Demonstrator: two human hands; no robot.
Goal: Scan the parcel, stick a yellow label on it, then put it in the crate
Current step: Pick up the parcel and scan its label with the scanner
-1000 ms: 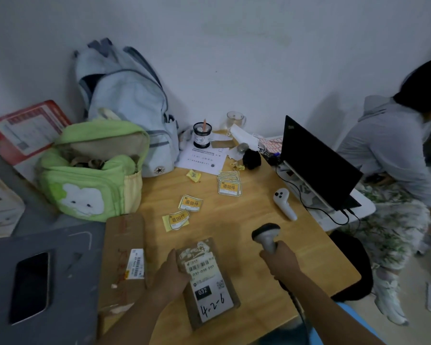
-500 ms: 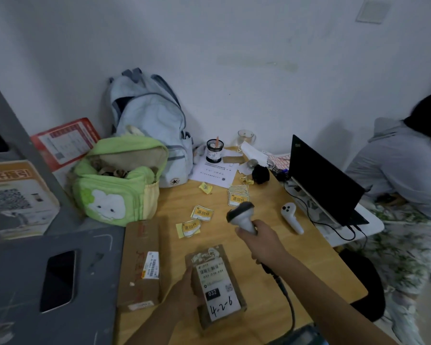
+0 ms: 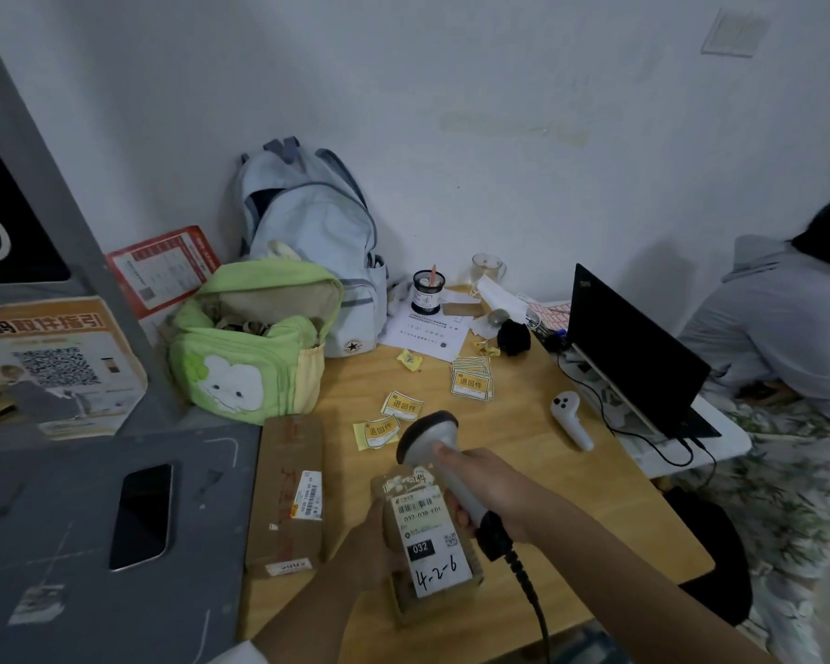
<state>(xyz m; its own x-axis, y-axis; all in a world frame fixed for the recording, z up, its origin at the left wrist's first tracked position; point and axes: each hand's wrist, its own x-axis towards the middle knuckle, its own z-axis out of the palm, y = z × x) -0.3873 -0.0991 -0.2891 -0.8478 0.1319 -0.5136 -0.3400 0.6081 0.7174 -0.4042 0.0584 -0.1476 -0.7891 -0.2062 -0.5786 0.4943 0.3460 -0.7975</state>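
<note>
Over table edge: left hand (image 3: 370, 553) fingers grip parcel (image 3: 427, 543); right hand (image 3: 489, 486) fingers grip scanner (image 3: 432, 436) above it.

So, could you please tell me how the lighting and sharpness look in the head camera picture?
Head view: dim and bluish overall, no glare; wide-angle bending shows at the grey shelf post; the parcel label digits read fine, the barcode scanner and right hand look slightly soft; the laptop screen is plain black.
</note>
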